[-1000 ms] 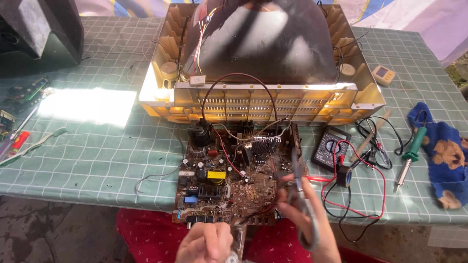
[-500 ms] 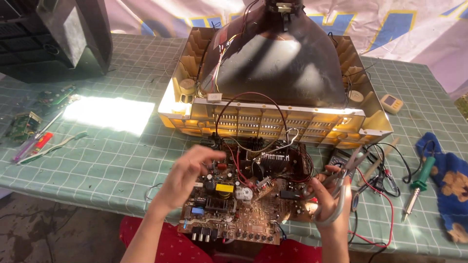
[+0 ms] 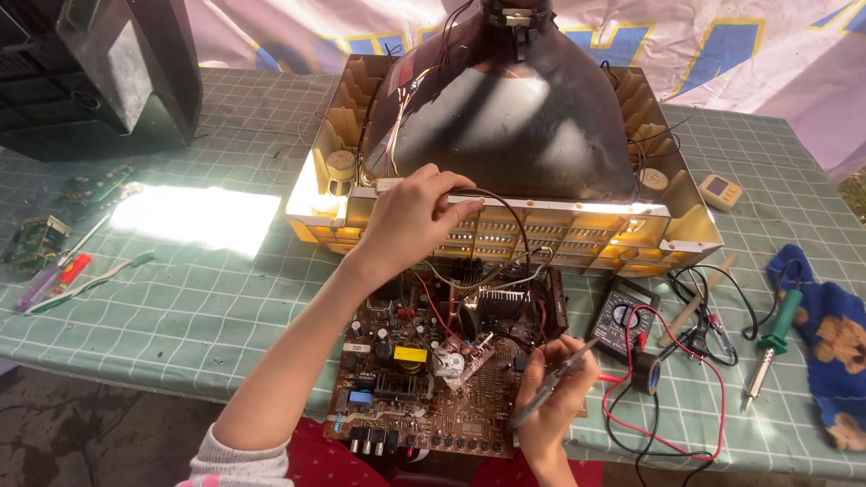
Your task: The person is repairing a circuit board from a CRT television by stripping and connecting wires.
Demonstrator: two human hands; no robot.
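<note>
On the green mat: a brown circuit board [image 3: 433, 379] lies at the near edge of the table [image 3: 198, 307], just in front of the opened television chassis [image 3: 505, 225] with its dark picture tube [image 3: 514, 117].
Left hand: the left hand [image 3: 410, 221] is up at the chassis front rail, fingers curled narrow around a dark wire [image 3: 505, 212] that arcs down to the board.
Right hand: the right hand [image 3: 555, 397] is low over the board's right edge, closed on a slim grey probe [image 3: 550, 383], tip angled toward the components.
Right of the board: a black multimeter [image 3: 622, 316] sits just beside it, red lead [image 3: 695, 361] looping across the mat.
Further right: a green-handled soldering iron [image 3: 771, 338] lies next to a blue cloth [image 3: 834, 334].
Far left: small boards and tools [image 3: 54, 257] lie well apart from the hands.
</note>
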